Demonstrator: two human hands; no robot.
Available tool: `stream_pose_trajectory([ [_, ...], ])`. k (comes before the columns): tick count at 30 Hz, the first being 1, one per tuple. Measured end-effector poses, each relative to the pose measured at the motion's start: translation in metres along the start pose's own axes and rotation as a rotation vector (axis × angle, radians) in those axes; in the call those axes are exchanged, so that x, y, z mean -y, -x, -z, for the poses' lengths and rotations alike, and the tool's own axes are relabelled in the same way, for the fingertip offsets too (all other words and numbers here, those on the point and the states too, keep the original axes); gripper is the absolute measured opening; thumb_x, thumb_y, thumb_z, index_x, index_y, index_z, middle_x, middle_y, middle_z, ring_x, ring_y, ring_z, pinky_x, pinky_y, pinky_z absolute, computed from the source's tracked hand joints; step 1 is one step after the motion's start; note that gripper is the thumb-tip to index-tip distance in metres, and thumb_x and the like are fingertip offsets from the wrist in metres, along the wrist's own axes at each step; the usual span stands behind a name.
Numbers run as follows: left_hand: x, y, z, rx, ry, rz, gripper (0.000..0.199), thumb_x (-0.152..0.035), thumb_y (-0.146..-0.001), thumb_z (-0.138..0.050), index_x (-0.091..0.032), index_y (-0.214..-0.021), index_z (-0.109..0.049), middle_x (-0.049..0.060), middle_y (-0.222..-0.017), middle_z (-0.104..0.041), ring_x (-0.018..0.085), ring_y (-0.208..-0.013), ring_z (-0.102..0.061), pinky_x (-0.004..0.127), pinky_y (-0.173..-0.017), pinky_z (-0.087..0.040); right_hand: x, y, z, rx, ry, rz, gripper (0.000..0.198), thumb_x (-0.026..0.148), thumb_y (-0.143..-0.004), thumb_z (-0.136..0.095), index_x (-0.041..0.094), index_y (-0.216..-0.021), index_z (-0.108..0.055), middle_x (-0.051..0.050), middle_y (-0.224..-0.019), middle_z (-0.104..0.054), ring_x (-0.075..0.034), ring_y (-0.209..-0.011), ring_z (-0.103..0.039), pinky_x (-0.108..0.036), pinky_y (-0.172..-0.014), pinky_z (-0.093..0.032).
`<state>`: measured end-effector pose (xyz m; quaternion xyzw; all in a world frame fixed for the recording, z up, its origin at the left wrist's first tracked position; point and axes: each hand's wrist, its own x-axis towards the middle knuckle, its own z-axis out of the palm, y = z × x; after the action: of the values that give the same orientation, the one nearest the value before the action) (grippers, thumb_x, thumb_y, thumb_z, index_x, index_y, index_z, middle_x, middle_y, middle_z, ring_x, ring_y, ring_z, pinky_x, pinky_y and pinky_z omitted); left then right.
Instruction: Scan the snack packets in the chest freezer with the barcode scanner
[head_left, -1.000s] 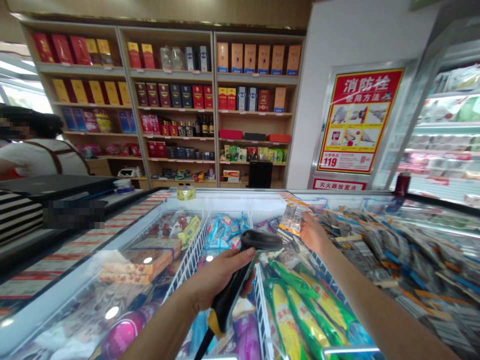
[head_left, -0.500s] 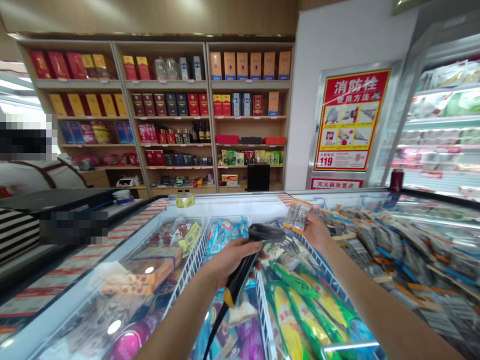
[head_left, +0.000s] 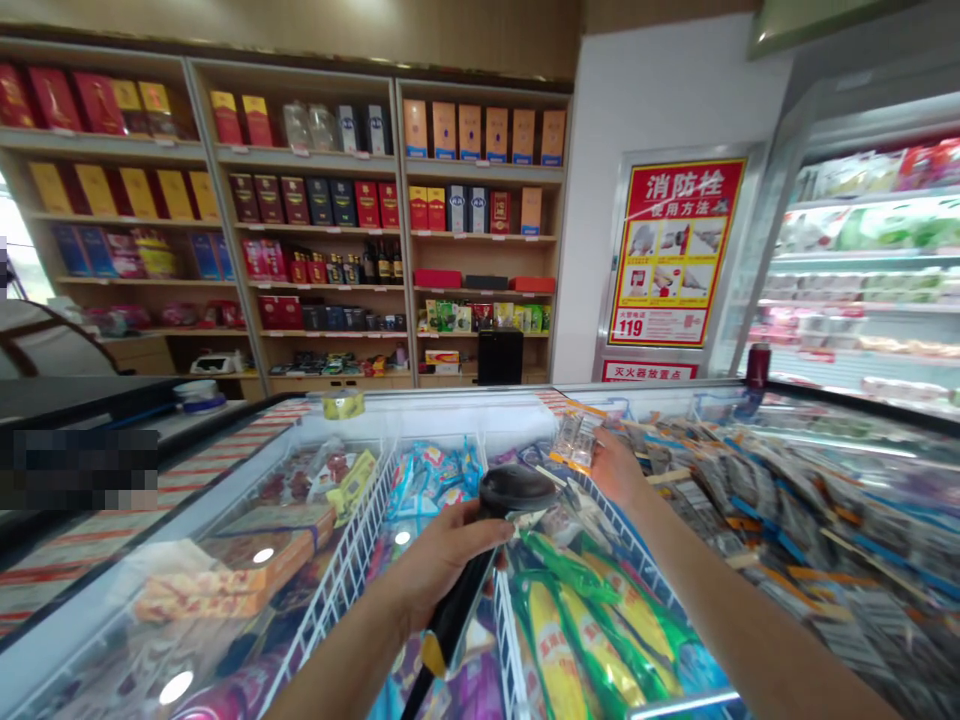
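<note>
Left hand (head_left: 442, 560) closed round the grip of a black handheld scanner (head_left: 517, 488), thumb along the top of the handle just below the head; yellow trim at the butt, cord (head_left: 417, 692) trailing down toward the near edge. Scanner tilted, head up and away, just short of the packet and apart from it. Right hand (head_left: 619, 465) pinching a clear packet with orange edges (head_left: 576, 435) by its right side, held up over the far end of the chest freezer (head_left: 465, 408); contents too small to identify. Beneath: green-and-yellow corn-printed packs (head_left: 592, 630) in a white wire basket, blue packs (head_left: 435, 475) in the next section left. Right of the basket, a broad heap of flat packets (head_left: 750, 500), orange and blue edged. On the far rim, a yellow tape roll (head_left: 343, 404) to the left, a dark red container (head_left: 758, 366) to the right. Beyond: shelving (head_left: 480, 170) of boxed goods, red-and-yellow poster (head_left: 679, 250) on the wall, lit display case (head_left: 862, 260) far right. Person in a pale top (head_left: 37, 340) at the left edge, partly cut off.
</note>
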<state>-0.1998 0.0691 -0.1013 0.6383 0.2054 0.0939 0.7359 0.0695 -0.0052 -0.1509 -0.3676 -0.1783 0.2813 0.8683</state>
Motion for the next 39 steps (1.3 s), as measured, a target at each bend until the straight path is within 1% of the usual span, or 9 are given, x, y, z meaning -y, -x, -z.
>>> stream_pose_trajectory([
  [6, -0.0032, 0.0028, 0.0016, 0.043, -0.038, -0.033, 0.032, -0.033, -0.062, -0.062, -0.014, -0.086, -0.053, -0.001, -0.06, -0.053, 0.008, -0.05, -0.047, 0.021, -0.048, -0.038, 0.0013, 0.0035, -0.0037, 0.01, 0.004, -0.018, 0.014, 0.016, -0.073, -0.048, 0.017, -0.081, -0.059, -0.004, -0.066, -0.069, -0.021, -0.069, -0.065, -0.037, -0.069, -0.052],
  [12, -0.0031, 0.0032, 0.0009, 0.039, -0.033, 0.012, 0.032, -0.035, -0.06, -0.063, -0.014, -0.083, -0.053, 0.0, -0.058, -0.054, 0.009, -0.05, -0.048, 0.022, -0.048, -0.039, 0.0017, 0.0067, -0.0068, 0.018, -0.001, -0.029, 0.017, 0.015, -0.074, -0.045, 0.018, -0.083, -0.059, -0.004, -0.068, -0.07, -0.021, -0.071, -0.065, -0.038, -0.07, -0.051],
  [17, -0.0028, 0.0027, 0.0013, 0.017, -0.024, 0.024, 0.033, -0.037, -0.061, -0.063, -0.014, -0.082, -0.053, 0.0, -0.056, -0.054, 0.009, -0.047, -0.048, 0.022, -0.046, -0.039, 0.0015, 0.0036, -0.0033, 0.009, 0.009, -0.022, 0.015, 0.016, -0.073, -0.047, 0.018, -0.079, -0.06, -0.004, -0.066, -0.069, -0.021, -0.067, -0.065, -0.037, -0.068, -0.052],
  [22, -0.0009, 0.0001, 0.002, 0.03, 0.01, 0.02, 0.034, -0.037, -0.059, -0.064, -0.014, -0.08, -0.053, 0.001, -0.06, -0.054, 0.011, -0.054, -0.051, 0.022, -0.047, -0.04, 0.0026, 0.002, -0.001, 0.001, 0.022, -0.016, 0.012, 0.016, -0.073, -0.049, 0.017, -0.075, -0.061, -0.003, -0.061, -0.068, -0.019, -0.061, -0.065, -0.036, -0.066, -0.053],
  [27, -0.0023, 0.0008, 0.0023, 0.044, -0.004, -0.02, 0.033, -0.037, -0.06, -0.063, -0.014, -0.081, -0.053, 0.001, -0.063, -0.054, 0.011, -0.056, -0.05, 0.022, -0.049, -0.04, 0.0038, 0.0052, -0.0051, 0.0, 0.025, -0.028, 0.014, 0.017, -0.074, -0.048, 0.017, -0.078, -0.061, -0.004, -0.063, -0.068, -0.021, -0.063, -0.065, -0.037, -0.065, -0.053],
  [31, -0.0042, 0.0028, 0.0031, 0.059, -0.028, -0.051, 0.034, -0.037, -0.06, -0.064, -0.014, -0.082, -0.053, 0.001, -0.062, -0.053, 0.01, -0.056, -0.05, 0.022, -0.048, -0.04, 0.0037, 0.0055, -0.0055, 0.0, 0.024, -0.022, 0.015, 0.017, -0.074, -0.047, 0.017, -0.08, -0.061, -0.005, -0.068, -0.069, -0.021, -0.065, -0.065, -0.038, -0.066, -0.052],
  [35, -0.0052, 0.0034, 0.0039, 0.028, -0.004, -0.032, 0.035, -0.039, -0.058, -0.065, -0.014, -0.08, -0.052, 0.0, -0.059, -0.054, 0.01, -0.053, -0.05, 0.022, -0.048, -0.04, 0.0024, 0.0027, -0.0005, -0.009, 0.031, -0.008, 0.011, 0.018, -0.073, -0.049, 0.018, -0.076, -0.06, -0.004, -0.061, -0.068, -0.02, -0.06, -0.064, -0.038, -0.065, -0.053],
  [39, -0.0078, 0.0055, 0.0037, -0.019, 0.029, 0.001, 0.037, -0.04, -0.057, -0.065, -0.014, -0.078, -0.051, 0.0, -0.057, -0.054, 0.01, -0.049, -0.05, 0.023, -0.046, -0.04, 0.0025, 0.0008, 0.0028, -0.011, 0.044, -0.004, 0.01, 0.02, -0.073, -0.05, 0.018, -0.077, -0.06, -0.004, -0.061, -0.068, -0.022, -0.063, -0.065, -0.04, -0.066, -0.053],
])
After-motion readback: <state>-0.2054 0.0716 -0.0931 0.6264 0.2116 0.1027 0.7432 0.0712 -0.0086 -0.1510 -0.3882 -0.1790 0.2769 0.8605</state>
